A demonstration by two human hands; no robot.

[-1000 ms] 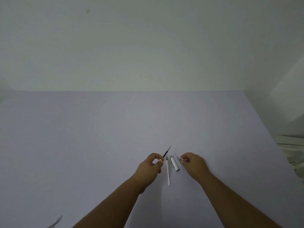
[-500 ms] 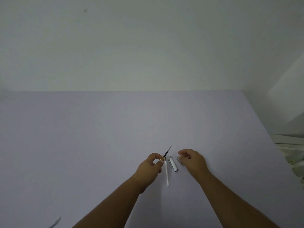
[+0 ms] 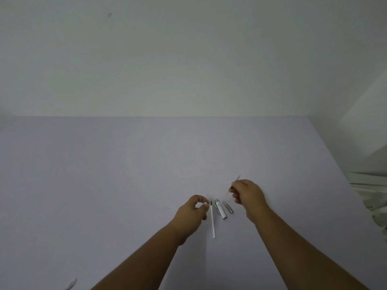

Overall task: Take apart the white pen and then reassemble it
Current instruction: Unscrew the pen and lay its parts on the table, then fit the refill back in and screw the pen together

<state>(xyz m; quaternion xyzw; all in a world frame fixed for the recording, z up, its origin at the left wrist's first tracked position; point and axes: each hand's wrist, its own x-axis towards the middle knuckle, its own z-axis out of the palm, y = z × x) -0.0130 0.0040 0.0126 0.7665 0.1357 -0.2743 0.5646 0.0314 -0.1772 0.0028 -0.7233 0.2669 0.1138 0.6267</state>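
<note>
The white pen lies in parts on the lilac table. A long thin white barrel lies lengthwise, with a short white cap with a metal clip to its right and a small silver tip cone beyond that. My left hand rests left of the barrel, thumb and forefinger pinched together beside its far end, with nothing visible between them. My right hand hovers just right of the cone and pinches the thin dark refill, whose point sticks out up and away from me.
A white curved object pokes in at the bottom left edge. Pale stacked items sit off the table's right side. The table's far edge meets a plain wall.
The refill has gone from my left hand to my right hand, which has lifted up and to the right, away from the silver cone. My left hand stays pinched beside the barrel.
</note>
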